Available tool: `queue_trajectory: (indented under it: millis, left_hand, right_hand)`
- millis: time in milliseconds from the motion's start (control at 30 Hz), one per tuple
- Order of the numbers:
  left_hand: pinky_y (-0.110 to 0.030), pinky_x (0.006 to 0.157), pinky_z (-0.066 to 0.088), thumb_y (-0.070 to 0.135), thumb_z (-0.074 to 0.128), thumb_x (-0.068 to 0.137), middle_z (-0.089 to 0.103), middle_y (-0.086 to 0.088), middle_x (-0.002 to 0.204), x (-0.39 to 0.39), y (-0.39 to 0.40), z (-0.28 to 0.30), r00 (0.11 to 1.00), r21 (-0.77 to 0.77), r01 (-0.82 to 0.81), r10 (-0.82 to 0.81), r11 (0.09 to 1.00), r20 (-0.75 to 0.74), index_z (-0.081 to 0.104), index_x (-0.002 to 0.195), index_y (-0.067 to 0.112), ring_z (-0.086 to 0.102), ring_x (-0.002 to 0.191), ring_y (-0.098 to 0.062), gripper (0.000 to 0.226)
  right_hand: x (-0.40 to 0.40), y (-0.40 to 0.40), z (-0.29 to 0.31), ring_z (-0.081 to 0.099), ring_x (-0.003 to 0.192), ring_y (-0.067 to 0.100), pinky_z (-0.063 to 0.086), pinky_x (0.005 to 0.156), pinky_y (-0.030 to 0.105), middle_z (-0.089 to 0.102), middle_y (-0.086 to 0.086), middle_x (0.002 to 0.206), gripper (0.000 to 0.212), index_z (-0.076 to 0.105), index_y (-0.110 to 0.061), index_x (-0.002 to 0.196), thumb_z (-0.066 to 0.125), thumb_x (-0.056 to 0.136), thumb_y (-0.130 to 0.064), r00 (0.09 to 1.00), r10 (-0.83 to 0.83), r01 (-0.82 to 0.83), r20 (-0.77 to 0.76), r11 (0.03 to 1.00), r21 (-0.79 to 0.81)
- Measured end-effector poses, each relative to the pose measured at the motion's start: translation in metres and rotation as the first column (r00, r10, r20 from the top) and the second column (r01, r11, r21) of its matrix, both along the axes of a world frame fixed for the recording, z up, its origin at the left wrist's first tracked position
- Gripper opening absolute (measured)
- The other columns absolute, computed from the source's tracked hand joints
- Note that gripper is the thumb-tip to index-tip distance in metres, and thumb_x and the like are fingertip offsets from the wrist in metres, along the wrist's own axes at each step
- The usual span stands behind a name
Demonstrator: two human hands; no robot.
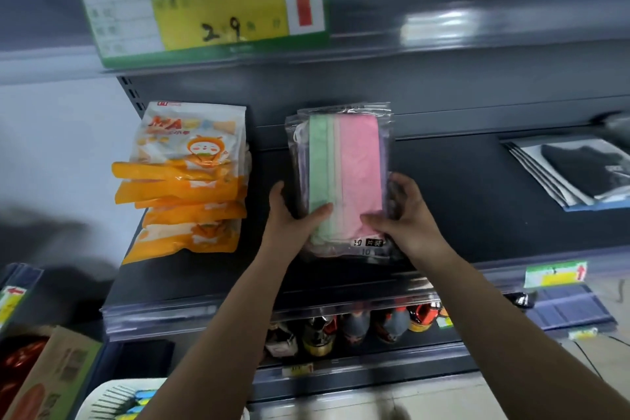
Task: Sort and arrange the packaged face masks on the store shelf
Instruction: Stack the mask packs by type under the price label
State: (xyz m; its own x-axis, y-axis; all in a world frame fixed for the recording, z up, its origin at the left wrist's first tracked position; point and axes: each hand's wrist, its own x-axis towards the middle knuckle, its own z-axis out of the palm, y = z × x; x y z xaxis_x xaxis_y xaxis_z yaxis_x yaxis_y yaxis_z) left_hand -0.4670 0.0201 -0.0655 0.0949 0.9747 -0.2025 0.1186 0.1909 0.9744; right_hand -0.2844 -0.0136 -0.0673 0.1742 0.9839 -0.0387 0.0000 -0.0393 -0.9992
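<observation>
Your left hand [293,215] and right hand [399,215] grip the pastel mask stack [344,164], fingers wrapped round its edges. Square it, then set it flat on the shelf [460,187].

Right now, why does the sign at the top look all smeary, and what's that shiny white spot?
Head view: the green and yellow price sign is smeared by motion blur, so its writing is hard to read; the white spot is light glaring off the upper shelf edge; the pastel mask packs held by the left hand and right hand look sharper.
</observation>
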Motion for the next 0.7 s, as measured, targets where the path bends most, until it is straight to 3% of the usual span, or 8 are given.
queue_trajectory:
  millis: [67, 133, 233, 300, 367, 433, 600, 700]
  left_hand:
    - [-0.031, 0.095, 0.044, 0.018, 0.077, 0.076, 0.046, 0.002, 0.134, 0.013, 0.002, 0.004, 0.995, -0.015, -0.008, 0.009, 1.000, 0.100, 0.018, 0.148, 0.018, 0.049, 0.116, -0.016, 0.092]
    - [-0.033, 0.091, 0.050, 0.014, 0.078, 0.074, 0.056, 0.003, 0.125, 0.022, 0.000, 0.005, 0.992, 0.030, -0.021, 0.017, 0.999, 0.129, 0.032, 0.141, 0.017, 0.057, 0.110, -0.016, 0.081]
    - [-0.020, 0.075, 0.053, 0.014, 0.078, 0.073, 0.060, 0.013, 0.110, 0.030, -0.010, 0.007, 0.997, 0.177, -0.010, -0.004, 0.984, 0.079, 0.041, 0.132, 0.021, 0.061, 0.097, -0.001, 0.070]
    - [-0.015, 0.072, 0.053, 0.013, 0.077, 0.075, 0.060, 0.017, 0.108, 0.033, -0.015, 0.009, 0.999, 0.288, -0.008, -0.006, 0.958, 0.046, 0.042, 0.128, 0.025, 0.061, 0.094, 0.006, 0.066]
    - [-0.014, 0.075, 0.052, 0.013, 0.075, 0.076, 0.058, 0.018, 0.110, 0.036, -0.018, 0.013, 1.000, 0.374, 0.010, -0.013, 0.928, 0.006, 0.040, 0.129, 0.025, 0.059, 0.098, 0.010, 0.065]
    - [-0.012, 0.076, 0.050, 0.009, 0.074, 0.078, 0.055, 0.019, 0.115, 0.038, -0.018, 0.018, 1.000, 0.424, 0.030, -0.026, 0.905, -0.015, 0.037, 0.132, 0.023, 0.055, 0.104, 0.011, 0.067]
    - [0.000, 0.086, 0.038, 0.003, 0.077, 0.072, 0.035, 0.032, 0.130, 0.040, -0.018, 0.022, 1.000, 0.472, 0.022, -0.017, 0.881, -0.016, 0.018, 0.145, 0.027, 0.035, 0.116, 0.024, 0.097]
    - [-0.009, 0.090, 0.041, 0.021, 0.080, 0.067, 0.041, 0.023, 0.134, 0.043, -0.023, 0.020, 0.999, 0.491, -0.024, 0.004, 0.871, 0.043, 0.020, 0.144, 0.032, 0.040, 0.122, 0.010, 0.098]
  right_hand:
    - [0.008, -0.008, 0.000, 0.064, 0.092, 0.008, 0.056, 0.079, 0.034, 0.058, -0.012, 0.113, 0.068, 0.034, -0.024, 0.121, 0.067, 0.075, 0.012, 0.999, 0.037, -0.038, 0.035, 0.999, 0.038]
    - [0.014, -0.014, 0.000, 0.063, 0.080, 0.002, 0.055, 0.070, 0.025, 0.059, -0.009, 0.110, 0.070, 0.033, -0.024, 0.125, 0.068, 0.076, 0.012, 0.996, 0.053, -0.057, 0.071, 0.996, 0.068]
    - [0.024, -0.016, -0.003, 0.058, 0.066, -0.007, 0.048, 0.061, 0.013, 0.055, -0.011, 0.094, 0.077, 0.029, -0.021, 0.131, 0.065, 0.075, 0.017, 0.991, 0.058, -0.072, 0.122, 0.991, 0.114]
    - [0.028, -0.015, 0.000, 0.058, 0.078, -0.005, 0.050, 0.069, 0.016, 0.054, -0.014, 0.095, 0.086, 0.023, -0.025, 0.137, 0.066, 0.075, 0.015, 0.985, 0.065, -0.088, 0.157, 0.986, 0.143]
    - [0.028, -0.013, 0.006, 0.058, 0.101, 0.002, 0.053, 0.081, 0.024, 0.055, -0.008, 0.119, 0.093, 0.018, -0.033, 0.139, 0.067, 0.075, 0.013, 0.985, 0.082, -0.107, 0.152, 0.981, 0.164]
    - [0.028, -0.011, 0.012, 0.053, 0.114, 0.001, 0.052, 0.086, 0.021, 0.050, -0.009, 0.129, 0.096, 0.017, -0.038, 0.138, 0.067, 0.074, 0.014, 0.987, 0.078, -0.103, 0.137, 0.977, 0.186]
    - [0.027, -0.007, 0.020, 0.041, 0.126, 0.000, 0.046, 0.098, 0.027, 0.044, -0.011, 0.135, 0.108, 0.012, -0.032, 0.146, 0.076, 0.067, 0.008, 0.988, 0.041, -0.078, 0.150, 0.966, 0.246]
    - [0.024, -0.010, 0.021, 0.040, 0.130, 0.003, 0.042, 0.106, 0.032, 0.041, -0.009, 0.140, 0.113, 0.012, -0.028, 0.147, 0.083, 0.063, 0.000, 0.988, 0.041, -0.078, 0.150, 0.966, 0.248]
